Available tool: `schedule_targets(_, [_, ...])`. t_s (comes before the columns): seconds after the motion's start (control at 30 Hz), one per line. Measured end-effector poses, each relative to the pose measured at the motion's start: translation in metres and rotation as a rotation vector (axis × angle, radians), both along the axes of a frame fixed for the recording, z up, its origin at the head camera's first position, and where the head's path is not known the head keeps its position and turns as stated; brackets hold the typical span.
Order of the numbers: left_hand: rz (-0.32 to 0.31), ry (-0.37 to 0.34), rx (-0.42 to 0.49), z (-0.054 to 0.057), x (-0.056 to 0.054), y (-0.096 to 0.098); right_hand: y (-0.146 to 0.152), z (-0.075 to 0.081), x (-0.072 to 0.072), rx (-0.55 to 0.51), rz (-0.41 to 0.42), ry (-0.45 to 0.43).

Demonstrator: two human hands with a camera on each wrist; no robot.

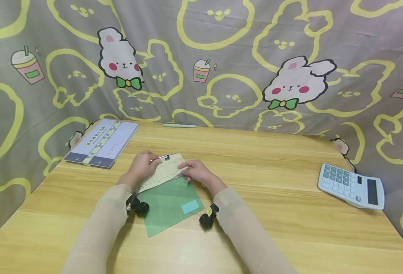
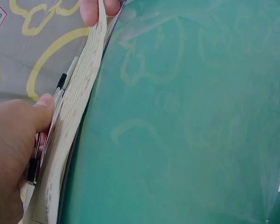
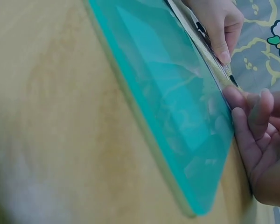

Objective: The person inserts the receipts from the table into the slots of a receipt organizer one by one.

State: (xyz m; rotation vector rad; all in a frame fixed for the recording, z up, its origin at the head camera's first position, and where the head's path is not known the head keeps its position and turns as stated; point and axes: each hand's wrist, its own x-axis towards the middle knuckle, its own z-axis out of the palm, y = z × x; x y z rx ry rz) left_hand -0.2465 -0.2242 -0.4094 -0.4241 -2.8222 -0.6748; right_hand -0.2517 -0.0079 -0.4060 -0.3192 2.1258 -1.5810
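Observation:
A green clip folder (image 1: 170,205) lies opened on the table before me, a pale blue label (image 1: 189,207) on its translucent cover. Printed cream sheets of paper (image 1: 165,172) with a grid lie along its far side. At their far edge runs a metal clip (image 1: 164,157) with black end pieces. My left hand (image 1: 140,166) grips the clip edge, its thumb (image 2: 45,108) on the near side and its other fingers mostly hidden behind. With thumb and fingertips, my right hand (image 1: 198,172) pinches the right end of the sheets.
A blue and white account book (image 1: 102,142) lies at the back left. By the curtain (image 1: 228,91) at the rear edge is a capped pen (image 1: 179,125). A light blue calculator (image 1: 352,186) sits at the far right of the wooden table (image 1: 276,228).

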Motion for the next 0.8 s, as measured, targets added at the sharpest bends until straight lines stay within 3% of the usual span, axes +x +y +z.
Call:
schedule_targets(0.27, [0.006, -0.007, 0.002, -0.0006, 0.0, -0.0005, 0.0018, -0.0073, 0.0001, -0.032, 0.002, 0.029])
schedule_targets(0.8, [0.006, 0.004, -0.012, -0.0028, -0.0003, 0.0001, 0.0027, -0.0017, 0.0053, 0.017, 0.026, 0.091])
